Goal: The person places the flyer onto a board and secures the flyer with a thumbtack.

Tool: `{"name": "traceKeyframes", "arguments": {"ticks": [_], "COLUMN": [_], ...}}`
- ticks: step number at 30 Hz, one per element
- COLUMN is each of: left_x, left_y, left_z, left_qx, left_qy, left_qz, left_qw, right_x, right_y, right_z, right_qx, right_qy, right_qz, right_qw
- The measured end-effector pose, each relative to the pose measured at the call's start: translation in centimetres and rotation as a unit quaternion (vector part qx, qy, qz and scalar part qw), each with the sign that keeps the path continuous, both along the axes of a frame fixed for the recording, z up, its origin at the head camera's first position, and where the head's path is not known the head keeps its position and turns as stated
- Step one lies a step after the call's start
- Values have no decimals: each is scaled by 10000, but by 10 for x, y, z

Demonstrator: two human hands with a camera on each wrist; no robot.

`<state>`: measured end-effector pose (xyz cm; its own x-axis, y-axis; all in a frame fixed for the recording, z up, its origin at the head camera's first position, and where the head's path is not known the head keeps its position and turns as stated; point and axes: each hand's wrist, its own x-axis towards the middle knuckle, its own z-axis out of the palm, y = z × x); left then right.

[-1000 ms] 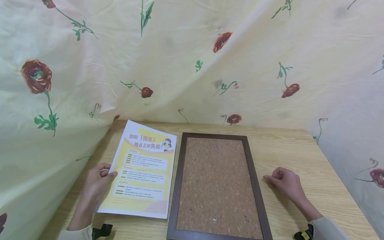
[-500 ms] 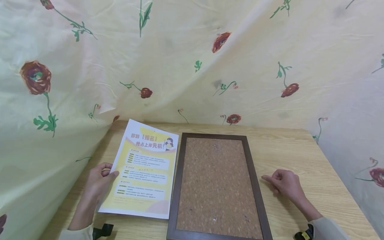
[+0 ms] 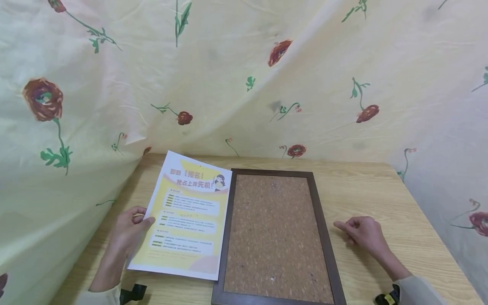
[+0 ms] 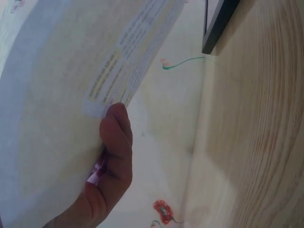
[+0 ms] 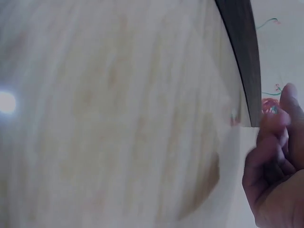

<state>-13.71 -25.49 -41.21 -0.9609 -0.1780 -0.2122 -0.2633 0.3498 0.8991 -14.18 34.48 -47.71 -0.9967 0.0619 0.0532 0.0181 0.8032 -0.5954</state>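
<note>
My left hand pinches a printed flyer by its left edge, thumb on the printed face and fingers behind. The flyer is yellow and white with text blocks and a small cartoon figure. Its right edge now overlaps the left side of the cork board's dark frame. The cork board lies on the table in portrait direction. To the right of the board, my right hand is held near the table with its fingers loosely curled; I see nothing in it. In the left wrist view, the flyer bends slightly.
The wood-grain table extends around the board, with its far edge against a flower-printed cloth. This cloth also hangs at both sides. In the right wrist view, the board's frame edge stands close to the hand.
My left hand has moved a little to the right with the flyer, whose right edge went from beside the frame to over it. My right hand has barely moved.
</note>
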Motion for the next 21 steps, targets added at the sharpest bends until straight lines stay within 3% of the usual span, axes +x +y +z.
{"name": "traceKeyframes", "arguments": {"ticks": [7,11,21], "left_x": [-2,-2,-4], "left_y": [6,9,22], "left_z": [-1,-1,-2], "left_qx": [190,166,476], "left_qy": [28,-43,-123], "left_qz": [-14,-17,15], "left_qw": [9998,9999,9988], "right_x": [1,2,3], "right_y": [0,0,-1], "right_z": [6,8,13], "right_qx": [-185,-185,-799], "right_qy": [-343,-334,-336], "right_qz": [23,92,332], "right_qw": [9992,9992,9957]}}
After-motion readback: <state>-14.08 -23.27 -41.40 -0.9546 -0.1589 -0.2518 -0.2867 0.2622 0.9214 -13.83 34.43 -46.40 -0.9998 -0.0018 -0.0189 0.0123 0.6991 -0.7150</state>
